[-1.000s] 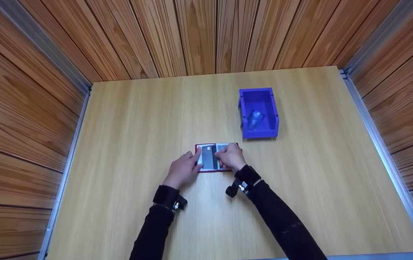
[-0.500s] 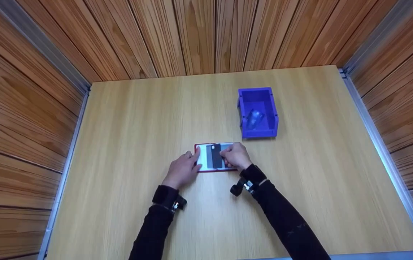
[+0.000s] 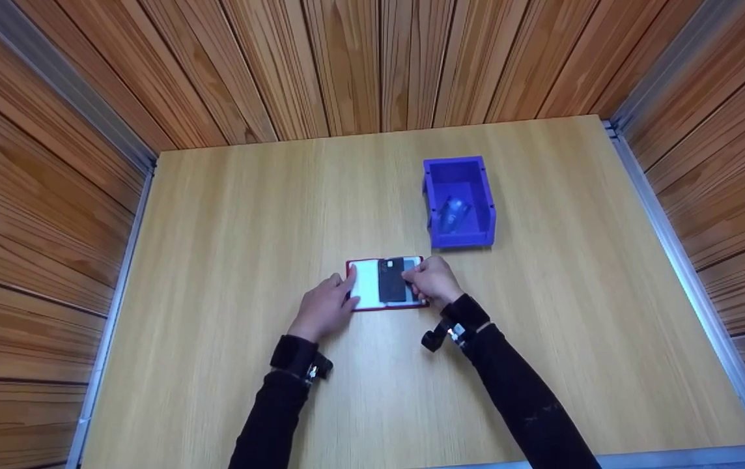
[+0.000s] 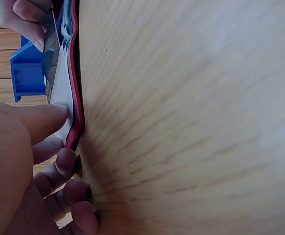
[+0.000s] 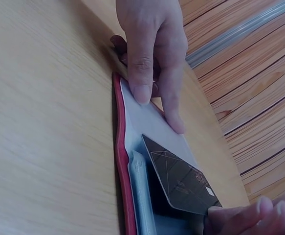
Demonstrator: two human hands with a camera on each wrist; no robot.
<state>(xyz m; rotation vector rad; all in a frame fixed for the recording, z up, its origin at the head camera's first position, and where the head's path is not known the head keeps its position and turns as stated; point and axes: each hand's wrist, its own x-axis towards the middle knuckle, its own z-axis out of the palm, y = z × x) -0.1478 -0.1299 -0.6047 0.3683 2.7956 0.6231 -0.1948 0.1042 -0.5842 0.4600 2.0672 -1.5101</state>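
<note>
A red card holder (image 3: 365,286) lies spread like a book on the table, its left page white and its clear sleeves toward the right. My left hand (image 3: 322,306) grips its left edge; thumb and index finger press the page while the other fingers curl at the cover's edge, as the left wrist view shows. With its fingertips my right hand (image 3: 436,281) pinches the right edge of a dark bank card (image 3: 391,280) with a chip. In the right wrist view the card (image 5: 181,181) stands tilted above the bluish sleeves (image 5: 141,196).
Beyond the card holder, to the right, stands a blue-purple bin (image 3: 462,240) with a bluish see-through item (image 3: 454,213) inside. Wood-plank walls (image 3: 346,65) and metal rails enclose the wooden table (image 3: 249,215).
My right hand has moved right with the card, which slid from over the left page to the middle, baring the white page. My left hand keeps its place on the card holder.
</note>
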